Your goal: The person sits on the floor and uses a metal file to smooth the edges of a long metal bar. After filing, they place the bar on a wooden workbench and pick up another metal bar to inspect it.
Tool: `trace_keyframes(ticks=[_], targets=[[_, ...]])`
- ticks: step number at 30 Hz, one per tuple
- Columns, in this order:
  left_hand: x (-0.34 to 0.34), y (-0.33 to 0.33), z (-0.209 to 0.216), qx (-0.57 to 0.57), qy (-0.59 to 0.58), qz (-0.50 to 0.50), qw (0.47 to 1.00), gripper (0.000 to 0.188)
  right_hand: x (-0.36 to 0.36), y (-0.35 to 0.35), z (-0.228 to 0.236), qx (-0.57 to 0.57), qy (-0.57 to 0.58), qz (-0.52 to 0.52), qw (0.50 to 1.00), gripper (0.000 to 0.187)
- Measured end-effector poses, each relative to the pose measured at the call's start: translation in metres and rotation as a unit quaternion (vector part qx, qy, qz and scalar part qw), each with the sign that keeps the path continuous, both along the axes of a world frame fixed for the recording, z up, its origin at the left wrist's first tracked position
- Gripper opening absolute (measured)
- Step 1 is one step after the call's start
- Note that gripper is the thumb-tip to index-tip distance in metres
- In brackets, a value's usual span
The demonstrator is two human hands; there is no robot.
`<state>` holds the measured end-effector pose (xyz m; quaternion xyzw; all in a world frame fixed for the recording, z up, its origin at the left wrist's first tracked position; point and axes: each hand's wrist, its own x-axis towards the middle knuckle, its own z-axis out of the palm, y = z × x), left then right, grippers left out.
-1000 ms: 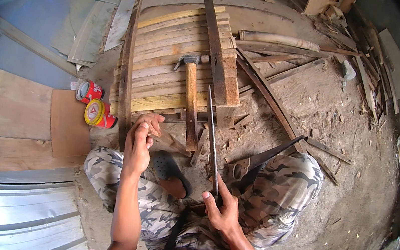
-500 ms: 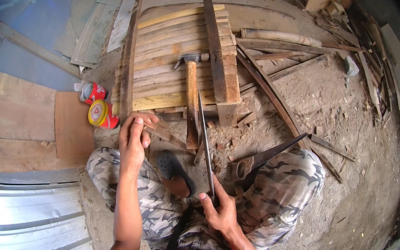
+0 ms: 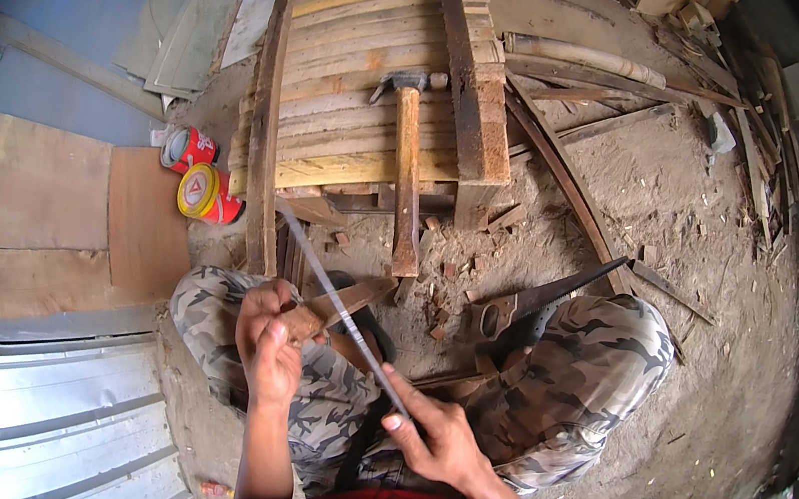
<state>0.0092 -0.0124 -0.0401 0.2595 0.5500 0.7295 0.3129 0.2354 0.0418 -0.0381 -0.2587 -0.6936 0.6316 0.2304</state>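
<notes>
My left hand (image 3: 273, 339) is closed around the near end of a short, flat piece of wood (image 3: 356, 296), its far end pointing up and to the right. My right hand (image 3: 436, 431) grips a long, narrow metal blade (image 3: 323, 278) by its near end. The blade appears nearly edge-on and slants up to the left, passing across the piece of wood; whether the two touch I cannot tell. Beyond my hands, a claw hammer (image 3: 408, 170) with a wooden handle leans on a stack of wooden slats (image 3: 359, 93).
Two dark boards (image 3: 464, 66) lie lengthwise over the slats. A handsaw (image 3: 539, 303) rests beside my right knee. Red cans (image 3: 214, 205) stand at the left. Wood scraps and offcuts (image 3: 509, 219) litter the dirt floor, with long planks (image 3: 567, 206) at the right.
My left hand has come nearer to me with the piece of wood. The blade has swung left, from near upright to slanting across the wood. The whole view has shifted slightly.
</notes>
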Motion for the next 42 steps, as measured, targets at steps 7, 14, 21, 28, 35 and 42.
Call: trace_keyframes(ticks=[7,14,21,28,35,42], targets=[[0.016,-0.038,-0.011,-0.024,-0.007,0.029,0.999,0.040,-0.008,-0.007,0.023,0.073,-0.034,0.090,0.993,0.055],[0.009,-0.044,-0.021,-0.012,0.099,-0.027,0.995,0.045,-0.003,0.001,0.039,0.073,-0.040,0.116,0.990,0.055],[0.017,-0.032,-0.014,0.047,0.067,-0.042,0.996,0.038,-0.008,-0.007,0.033,0.039,-0.023,0.098,0.994,0.051],[0.018,-0.032,-0.009,0.002,0.056,-0.055,0.997,0.045,-0.010,-0.006,0.030,-0.024,-0.093,0.100,0.990,0.051],[0.014,-0.032,-0.016,-0.017,0.092,-0.035,0.995,0.051,-0.014,-0.008,0.036,-0.102,-0.061,0.078,0.990,0.045],[0.012,-0.027,-0.015,-0.028,0.091,-0.024,0.995,0.053,-0.017,-0.023,0.025,-0.093,0.022,0.005,0.995,0.045]])
